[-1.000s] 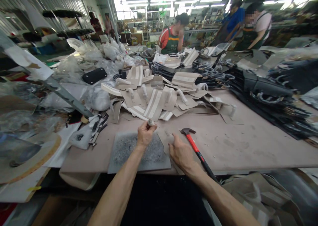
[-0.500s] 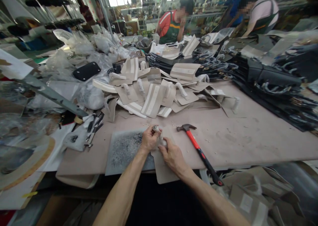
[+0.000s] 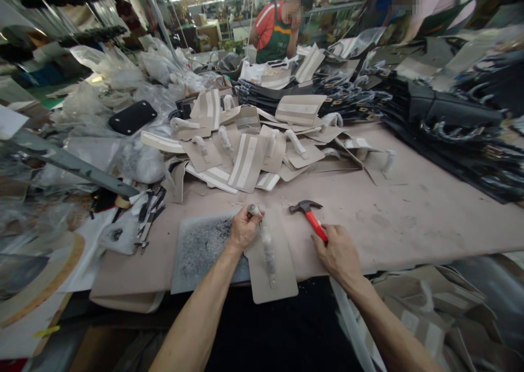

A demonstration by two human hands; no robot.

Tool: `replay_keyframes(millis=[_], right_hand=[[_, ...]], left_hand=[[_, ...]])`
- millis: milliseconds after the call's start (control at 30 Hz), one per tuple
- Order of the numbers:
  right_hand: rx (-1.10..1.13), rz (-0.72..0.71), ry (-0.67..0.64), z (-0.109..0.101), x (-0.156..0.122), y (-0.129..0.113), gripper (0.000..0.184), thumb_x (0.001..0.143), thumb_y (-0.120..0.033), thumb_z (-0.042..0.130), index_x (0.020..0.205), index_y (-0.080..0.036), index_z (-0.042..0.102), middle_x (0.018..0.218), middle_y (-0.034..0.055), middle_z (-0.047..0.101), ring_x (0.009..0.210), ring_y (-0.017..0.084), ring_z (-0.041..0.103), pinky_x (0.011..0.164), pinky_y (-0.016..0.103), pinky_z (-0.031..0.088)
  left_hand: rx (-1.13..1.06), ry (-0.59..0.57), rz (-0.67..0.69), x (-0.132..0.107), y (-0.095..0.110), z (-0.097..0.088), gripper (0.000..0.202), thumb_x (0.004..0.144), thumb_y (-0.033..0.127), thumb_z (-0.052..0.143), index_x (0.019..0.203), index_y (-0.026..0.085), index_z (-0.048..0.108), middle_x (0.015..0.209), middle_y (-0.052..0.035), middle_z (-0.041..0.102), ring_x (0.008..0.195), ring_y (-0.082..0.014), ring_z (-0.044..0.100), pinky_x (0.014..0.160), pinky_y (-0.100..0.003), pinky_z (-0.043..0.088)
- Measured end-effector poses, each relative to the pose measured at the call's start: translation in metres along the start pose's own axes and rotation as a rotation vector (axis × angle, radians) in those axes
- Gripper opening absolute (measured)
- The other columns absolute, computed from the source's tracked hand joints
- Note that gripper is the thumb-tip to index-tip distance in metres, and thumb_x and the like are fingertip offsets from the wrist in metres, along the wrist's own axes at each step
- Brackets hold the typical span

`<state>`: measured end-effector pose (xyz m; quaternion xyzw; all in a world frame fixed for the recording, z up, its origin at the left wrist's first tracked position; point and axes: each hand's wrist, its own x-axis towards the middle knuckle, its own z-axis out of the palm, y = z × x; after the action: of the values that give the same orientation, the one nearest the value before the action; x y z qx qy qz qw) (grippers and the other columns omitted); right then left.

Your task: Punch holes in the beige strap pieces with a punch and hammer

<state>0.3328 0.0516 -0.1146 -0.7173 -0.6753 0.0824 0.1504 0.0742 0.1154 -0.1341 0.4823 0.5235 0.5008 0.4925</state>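
My left hand (image 3: 244,229) is closed around a short metal punch (image 3: 254,210), its round end showing above the fingers. Beneath it lies a beige bag panel (image 3: 274,282) with a plastic-wrapped handle (image 3: 268,249) fixed along its middle. The panel partly covers a grey, black-speckled board (image 3: 200,246) and reaches over the table's front edge. On the right, my right hand (image 3: 339,256) wraps over the red grip of a claw hammer (image 3: 310,214). The hammer's head rests on the table, pointing away from me; my palm hides the rest of its handle.
Several beige panels with wrapped handles (image 3: 245,159) are heaped across the table (image 3: 368,219). Black bag pieces (image 3: 454,115) are stacked at right. Cutting tools (image 3: 149,216) and a metal post (image 3: 73,162) stand left. More panels (image 3: 434,306) lie below right. A co-worker (image 3: 274,31) sits opposite.
My right hand has left the panel's handle and moved right onto the hammer. The wrapped handle is now uncovered. My left hand still holds the punch.
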Motion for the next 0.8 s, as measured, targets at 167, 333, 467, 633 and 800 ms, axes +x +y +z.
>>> replay_keyframes(millis=[167, 333, 467, 633, 800], right_hand=[[-0.065, 0.081, -0.226, -0.003, -0.003, 0.02, 0.027, 0.093, -0.034, 0.049, 0.11, -0.015, 0.058, 0.096, 0.0106, 0.059, 0.082, 0.023, 0.058, 0.072, 0.032, 0.04], [0.537, 0.338, -0.441, -0.012, 0.005, 0.004, 0.008, 0.084, -0.025, 0.053, 0.088, -0.02, 0.05, 0.071, -0.0007, 0.052, 0.061, 0.015, 0.052, 0.058, 0.027, 0.041], [0.991, 0.476, -0.604, -0.034, 0.009, -0.023, 0.011, 0.087, -0.033, 0.043, 0.086, -0.022, 0.043, 0.063, -0.0067, 0.045, 0.043, 0.01, 0.04, 0.044, 0.023, 0.037], [0.612, -0.025, -0.148, -0.066, 0.007, -0.057, 0.026, 0.094, -0.045, 0.039, 0.082, -0.023, 0.042, 0.058, -0.0047, 0.046, 0.047, 0.012, 0.043, 0.047, 0.024, 0.027], [0.024, -0.399, -0.22, -0.089, 0.016, -0.072, 0.02, 0.098, -0.031, 0.039, 0.089, -0.02, 0.053, 0.062, 0.0013, 0.058, 0.048, 0.013, 0.045, 0.05, 0.029, 0.016]], left_hand=[[0.126, -0.003, 0.033, 0.0, -0.001, 0.001, 0.023, 0.08, 0.035, 0.068, 0.094, 0.018, 0.063, 0.093, -0.0053, 0.075, 0.085, -0.0173, 0.071, 0.079, -0.027, 0.053], [0.259, -0.011, 0.094, 0.002, 0.004, 0.003, 0.013, 0.08, 0.029, 0.065, 0.09, 0.02, 0.063, 0.085, -0.0021, 0.073, 0.077, -0.0158, 0.067, 0.072, -0.024, 0.05], [0.424, -0.073, 0.186, 0.0, 0.012, 0.002, 0.006, 0.081, 0.024, 0.061, 0.085, 0.02, 0.064, 0.079, -0.0009, 0.069, 0.074, -0.0155, 0.063, 0.071, -0.023, 0.047], [0.518, -0.081, 0.241, -0.006, 0.014, 0.003, 0.008, 0.083, 0.023, 0.057, 0.087, 0.021, 0.063, 0.077, -0.0001, 0.066, 0.073, -0.0147, 0.06, 0.07, -0.023, 0.044], [0.599, -0.064, 0.223, -0.005, 0.009, 0.004, 0.008, 0.082, 0.025, 0.056, 0.082, 0.02, 0.062, 0.067, 0.0007, 0.061, 0.063, -0.014, 0.056, 0.064, -0.023, 0.04]])
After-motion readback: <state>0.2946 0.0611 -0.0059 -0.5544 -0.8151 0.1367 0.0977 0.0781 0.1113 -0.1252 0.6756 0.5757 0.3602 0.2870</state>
